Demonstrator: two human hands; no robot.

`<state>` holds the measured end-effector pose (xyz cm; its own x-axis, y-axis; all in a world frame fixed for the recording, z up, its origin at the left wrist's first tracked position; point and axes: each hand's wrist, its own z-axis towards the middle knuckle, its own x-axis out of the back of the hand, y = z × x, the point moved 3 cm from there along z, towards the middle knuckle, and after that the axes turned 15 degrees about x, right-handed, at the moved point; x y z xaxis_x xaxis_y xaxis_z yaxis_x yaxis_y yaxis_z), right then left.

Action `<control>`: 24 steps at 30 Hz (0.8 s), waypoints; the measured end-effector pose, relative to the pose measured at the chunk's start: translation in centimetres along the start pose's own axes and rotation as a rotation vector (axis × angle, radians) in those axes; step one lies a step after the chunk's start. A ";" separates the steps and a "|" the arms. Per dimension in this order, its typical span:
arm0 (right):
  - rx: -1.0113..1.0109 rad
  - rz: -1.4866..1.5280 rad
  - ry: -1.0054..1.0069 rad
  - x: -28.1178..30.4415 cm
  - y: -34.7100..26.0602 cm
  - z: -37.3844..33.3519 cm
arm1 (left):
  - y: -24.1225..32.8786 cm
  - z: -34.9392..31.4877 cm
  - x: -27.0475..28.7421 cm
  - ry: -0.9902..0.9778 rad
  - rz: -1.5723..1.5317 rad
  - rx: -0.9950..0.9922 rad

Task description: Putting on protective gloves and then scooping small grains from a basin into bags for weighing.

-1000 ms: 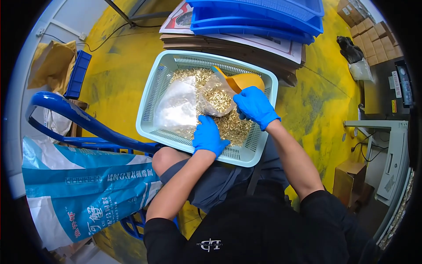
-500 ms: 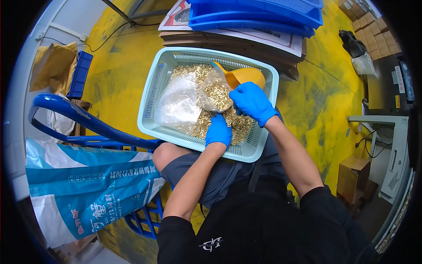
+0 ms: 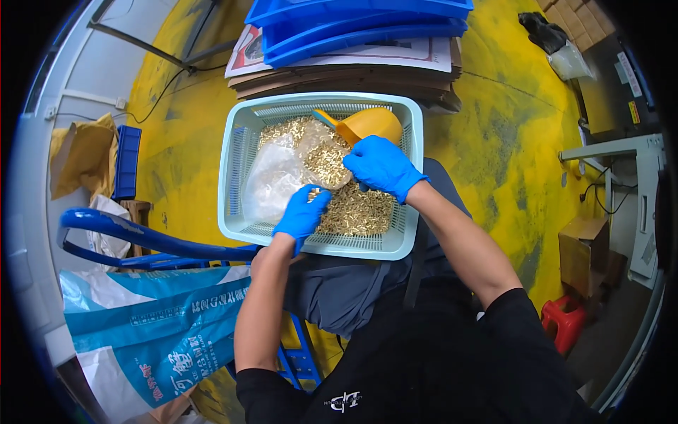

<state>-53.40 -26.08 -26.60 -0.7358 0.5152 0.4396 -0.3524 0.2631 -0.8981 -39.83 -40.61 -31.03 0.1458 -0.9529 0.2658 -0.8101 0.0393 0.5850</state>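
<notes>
Brass-coloured small metal parts (image 3: pixel 353 208) filled the pale green basket (image 3: pixel 406 244). Left hand (image 3: pixel 302 212) pinched the clear plastic bag (image 3: pixel 282 173) at its mouth; right hand (image 3: pixel 381 166) gripped the orange scoop (image 3: pixel 367 124). Filling seemed underway; the next pour probably needed the mouth held open.

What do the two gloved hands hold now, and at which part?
Both hands grip a clear plastic bag over the basket: the left hand at its lower edge, the right hand at its upper right edge, beside the orange scoop.
</notes>
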 end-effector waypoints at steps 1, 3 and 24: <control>-0.005 0.000 0.015 0.2 0.1 -0.1 | 1.6 -1.6 0.5 -0.052 -0.115 0.091; 0.019 -0.018 0.012 0.3 0.2 -0.3 | 4.1 -3.3 2.2 0.001 -0.134 0.077; 0.007 0.032 0.017 -0.6 -0.7 -0.4 | 11.9 2.6 2.9 0.140 0.366 0.189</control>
<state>-52.50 -26.26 -26.22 -0.7368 0.5373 0.4104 -0.3327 0.2404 -0.9119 -50.52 -43.73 -25.29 -0.1055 -0.8358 0.5388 -0.9104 0.2992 0.2859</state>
